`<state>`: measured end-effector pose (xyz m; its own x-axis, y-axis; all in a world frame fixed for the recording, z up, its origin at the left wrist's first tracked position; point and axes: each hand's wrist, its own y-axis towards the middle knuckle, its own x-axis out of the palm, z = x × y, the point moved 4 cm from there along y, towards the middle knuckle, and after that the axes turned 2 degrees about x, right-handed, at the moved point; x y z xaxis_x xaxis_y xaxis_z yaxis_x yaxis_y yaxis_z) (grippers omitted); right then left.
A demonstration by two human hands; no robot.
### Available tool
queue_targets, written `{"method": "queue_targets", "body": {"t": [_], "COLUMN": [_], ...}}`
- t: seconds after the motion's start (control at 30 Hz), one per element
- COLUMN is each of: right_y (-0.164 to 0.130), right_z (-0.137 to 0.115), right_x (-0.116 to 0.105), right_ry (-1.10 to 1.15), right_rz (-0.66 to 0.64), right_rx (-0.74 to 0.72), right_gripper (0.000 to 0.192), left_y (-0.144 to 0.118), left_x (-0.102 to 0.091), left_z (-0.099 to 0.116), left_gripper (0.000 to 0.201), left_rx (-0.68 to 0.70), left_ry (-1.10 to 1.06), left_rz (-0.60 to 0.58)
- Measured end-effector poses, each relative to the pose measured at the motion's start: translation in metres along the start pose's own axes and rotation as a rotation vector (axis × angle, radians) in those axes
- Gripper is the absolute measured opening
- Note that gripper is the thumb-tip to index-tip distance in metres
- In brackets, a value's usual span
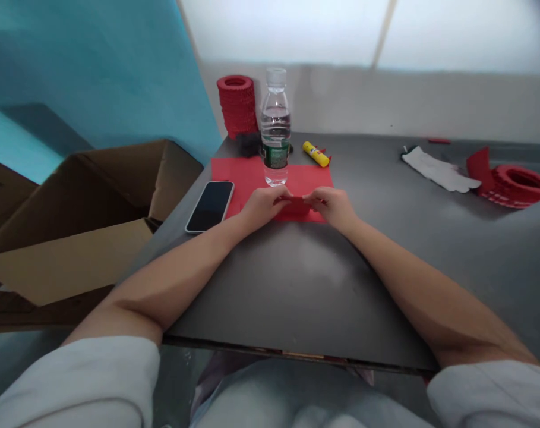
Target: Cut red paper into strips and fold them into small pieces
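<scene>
Between my two hands is a small piece of red paper, pinched along its upper edge. My left hand grips its left end with thumb and fingers closed. At the right end, my right hand closes on the same piece. Beneath lies a larger red sheet, flat on the grey table. A water bottle with a green label stands upright on that sheet, just beyond my hands. To the left, a phone with a dark screen rests partly over the sheet's edge.
A stack of red rings stands at the back left. Near the sheet's far right corner lies a yellow glue stick. White gloves and more red rings are at the right. An open cardboard box sits left of the table.
</scene>
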<state>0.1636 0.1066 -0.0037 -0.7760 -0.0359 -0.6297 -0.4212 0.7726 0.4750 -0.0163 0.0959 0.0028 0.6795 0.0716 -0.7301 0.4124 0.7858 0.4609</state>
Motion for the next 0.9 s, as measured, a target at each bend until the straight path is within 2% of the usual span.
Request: {"method": "queue_targets", "body": {"t": [0.2, 0.37, 0.5, 0.63, 0.9], "right_y": [0.001, 0.0, 0.0, 0.0, -0.001], "right_z": [0.0, 0.004, 0.013, 0.025, 0.033], "right_x": [0.0, -0.002, -0.004, 0.0, 0.002], "right_ry": [0.022, 0.015, 0.144, 0.261, 0.27], "right_rz": [-0.008, -0.016, -0.061, -0.181, -0.158], "right_rx": [0.014, 0.108, 0.246, 0.336, 0.33], "right_gripper": [0.015, 0.016, 0.031, 0.013, 0.015], "left_y": [0.001, -0.001, -0.001, -0.001, -0.001], "left_x": [0.002, 0.003, 0.003, 0.003, 0.003], "left_z": [-0.004, -0.004, -0.005, -0.006, -0.004], "left_gripper": [0.013, 0.018, 0.016, 0.018, 0.022], "left_rx": [-0.047, -0.039, -0.037, -0.04, -0.065], "left_ry": [-0.079, -0.042, -0.048, -0.056, -0.145], "left_rz": [-0.046, -0.04, -0.032, -0.026, -0.048]}}
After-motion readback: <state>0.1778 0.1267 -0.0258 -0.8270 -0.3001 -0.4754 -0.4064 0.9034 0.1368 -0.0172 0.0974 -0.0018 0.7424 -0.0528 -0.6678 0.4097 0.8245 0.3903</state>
